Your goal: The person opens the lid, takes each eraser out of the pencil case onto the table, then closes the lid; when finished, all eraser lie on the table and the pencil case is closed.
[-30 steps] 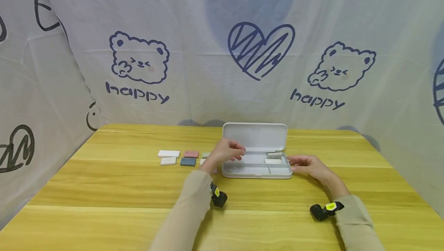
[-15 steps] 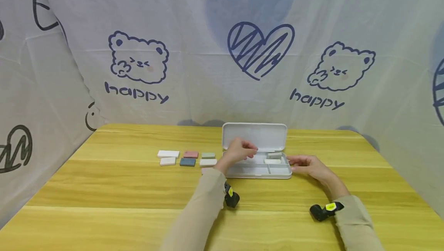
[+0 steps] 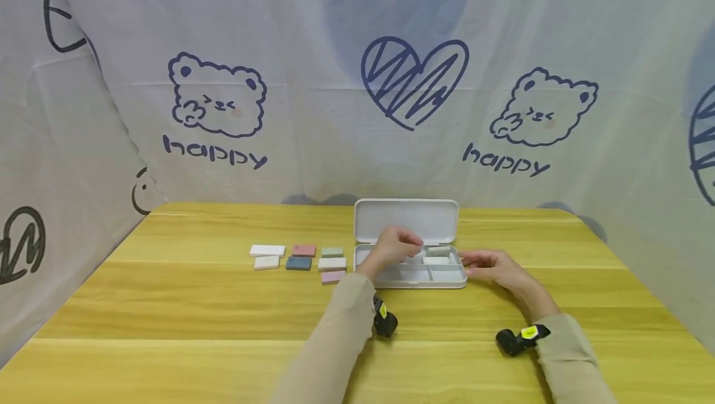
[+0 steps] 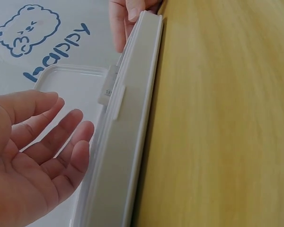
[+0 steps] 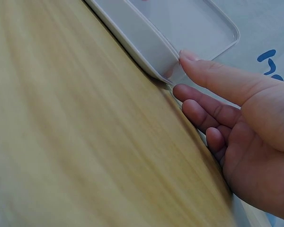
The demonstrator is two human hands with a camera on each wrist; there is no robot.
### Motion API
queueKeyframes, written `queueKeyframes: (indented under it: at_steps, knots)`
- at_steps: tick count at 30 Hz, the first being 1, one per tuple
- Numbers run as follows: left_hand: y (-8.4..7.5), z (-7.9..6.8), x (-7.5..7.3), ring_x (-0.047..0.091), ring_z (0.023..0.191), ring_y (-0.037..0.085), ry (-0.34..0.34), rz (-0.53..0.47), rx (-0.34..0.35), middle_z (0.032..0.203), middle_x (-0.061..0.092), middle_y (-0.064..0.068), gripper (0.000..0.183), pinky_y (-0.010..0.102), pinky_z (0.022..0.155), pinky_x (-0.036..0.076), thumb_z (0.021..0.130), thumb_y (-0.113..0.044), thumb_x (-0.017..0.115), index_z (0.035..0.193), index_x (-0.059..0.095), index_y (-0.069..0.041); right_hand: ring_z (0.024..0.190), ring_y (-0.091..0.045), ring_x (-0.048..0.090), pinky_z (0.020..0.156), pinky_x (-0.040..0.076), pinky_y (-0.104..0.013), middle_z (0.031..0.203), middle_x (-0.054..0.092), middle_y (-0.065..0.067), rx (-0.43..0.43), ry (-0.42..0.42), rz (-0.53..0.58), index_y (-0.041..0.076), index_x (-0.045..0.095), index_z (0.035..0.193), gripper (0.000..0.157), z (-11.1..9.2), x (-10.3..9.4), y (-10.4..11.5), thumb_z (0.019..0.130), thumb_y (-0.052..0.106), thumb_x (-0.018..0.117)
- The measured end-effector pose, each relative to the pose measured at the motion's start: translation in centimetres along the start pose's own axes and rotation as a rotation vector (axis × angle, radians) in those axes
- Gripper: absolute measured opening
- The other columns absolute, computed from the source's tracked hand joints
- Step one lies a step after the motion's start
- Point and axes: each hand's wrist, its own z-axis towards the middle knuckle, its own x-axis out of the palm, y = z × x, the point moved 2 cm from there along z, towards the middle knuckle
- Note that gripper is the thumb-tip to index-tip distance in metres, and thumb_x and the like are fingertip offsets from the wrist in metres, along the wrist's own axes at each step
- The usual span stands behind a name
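Observation:
A white pencil case [image 3: 363, 285] stands on the table with its lid [image 3: 406, 221] raised at the back. Inside, in the back compartment's right end, lie a greyish eraser [image 3: 438, 251] and a white eraser [image 3: 436, 260]. My left hand [image 3: 393, 247] hovers over that compartment, fingers loosely bent; in the left wrist view nothing shows between the thumb and fingers [image 4: 75, 120]. At the case's right end, my right hand [image 3: 499, 270] holds the corner, thumb [image 5: 199, 66] on the rim and fingertips just below it. Part of the compartment is hidden behind the left hand.
Left of the case lie white erasers [image 3: 267, 251], a red one [image 3: 304, 251], a blue one [image 3: 298, 263], a green one [image 3: 332, 252] and a pink one [image 3: 333, 277]. Behind the wooden table [image 3: 223, 360] hangs a printed cloth [image 3: 313, 112].
My left hand has moved right across the case toward the erasers in it, uncovering the green, white and pink erasers on the table. My right hand has stayed at the case's right end.

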Motion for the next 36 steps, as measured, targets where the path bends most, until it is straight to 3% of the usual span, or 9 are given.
queueKeyframes:
  at_steps: [6,14,22,24,27,29,31,34,36]
  knots:
    - [0.1,0.2,0.7,0.058,0.075,0.021,0.017,0.015,-0.019,0.077,0.060,0.003,0.012,0.023,0.057,0.043,0.082,-0.005,0.062,0.092,0.065,0.001,0.083,-0.010,0.054,0.074,0.044,-0.022,0.102,0.060,-0.014,0.001,0.004,0.007,-0.015,0.047,0.118,0.047,0.0,0.0,0.0,0.082,0.008,0.064]
    - [0.4,0.5,1.0,0.052,0.068,0.012,0.031,0.111,0.008,0.080,0.062,0.004,0.014,0.022,0.063,0.044,0.076,-0.001,0.066,0.090,0.066,0.002,0.083,-0.010,0.055,0.073,0.044,-0.020,0.098,0.062,-0.004,-0.024,0.003,0.013,-0.016,0.047,0.117,0.045,-0.1,0.0,0.0,0.082,0.007,0.063]
    - [0.6,0.5,1.3,0.057,0.077,0.017,0.063,0.153,0.027,0.088,0.064,0.009,0.020,0.022,0.065,0.045,0.073,0.002,0.069,0.093,0.065,0.002,0.082,-0.011,0.054,0.073,0.044,-0.022,0.102,0.060,-0.015,0.002,-0.001,0.000,-0.015,0.047,0.118,0.046,0.0,0.0,0.1,0.082,0.008,0.064]
    - [-1.0,-1.1,0.9,0.058,0.081,0.023,0.059,0.147,0.028,0.091,0.064,0.014,0.020,0.021,0.063,0.044,0.073,0.004,0.067,0.093,0.064,0.004,0.083,-0.011,0.054,0.073,0.044,-0.022,0.103,0.059,-0.020,0.010,-0.004,-0.008,-0.015,0.048,0.118,0.046,0.0,-0.1,0.2,0.082,0.009,0.064]
    - [-0.7,-0.8,1.2,0.058,0.083,0.024,0.038,0.208,0.052,0.092,0.064,0.014,0.020,0.023,0.065,0.046,0.073,0.002,0.067,0.093,0.065,0.002,0.083,-0.012,0.054,0.073,0.044,-0.022,0.102,0.059,-0.018,0.007,-0.007,-0.010,-0.015,0.048,0.117,0.046,0.0,-0.1,0.2,0.082,0.008,0.064]
    - [3.0,2.6,2.2,0.059,0.081,0.022,0.039,0.230,0.084,0.089,0.065,0.009,0.019,0.023,0.064,0.046,0.072,-0.002,0.069,0.091,0.067,-0.004,0.082,-0.011,0.054,0.073,0.044,-0.022,0.101,0.060,-0.015,-0.001,-0.006,-0.004,-0.016,0.048,0.117,0.045,-0.1,-0.1,0.3,0.082,0.007,0.064]
    - [9.7,8.7,3.9,0.059,0.074,0.013,0.043,0.246,0.125,0.082,0.065,-0.002,0.020,0.025,0.062,0.047,0.069,-0.009,0.074,0.086,0.069,-0.016,0.082,-0.011,0.054,0.072,0.044,-0.022,0.100,0.061,-0.014,-0.012,-0.003,0.007,-0.016,0.047,0.117,0.045,-0.2,0.0,0.4,0.082,0.006,0.063]
    - [17.4,15.7,5.7,0.057,0.066,0.006,0.068,0.209,0.154,0.075,0.063,-0.012,0.020,0.023,0.057,0.046,0.064,-0.017,0.078,0.080,0.068,-0.026,0.082,-0.011,0.054,0.072,0.044,-0.022,0.101,0.060,-0.018,-0.009,0.005,0.036,-0.017,0.046,0.117,0.045,-0.2,0.0,0.5,0.082,0.005,0.063]
    - [17.5,15.7,5.9,0.057,0.067,0.006,0.069,0.220,0.141,0.075,0.063,-0.012,0.019,0.023,0.058,0.046,0.065,-0.018,0.077,0.080,0.068,-0.026,0.083,-0.011,0.054,0.073,0.044,-0.022,0.102,0.059,-0.018,-0.004,0.008,0.049,-0.018,0.045,0.117,0.046,-0.3,0.1,0.4,0.082,0.006,0.063]
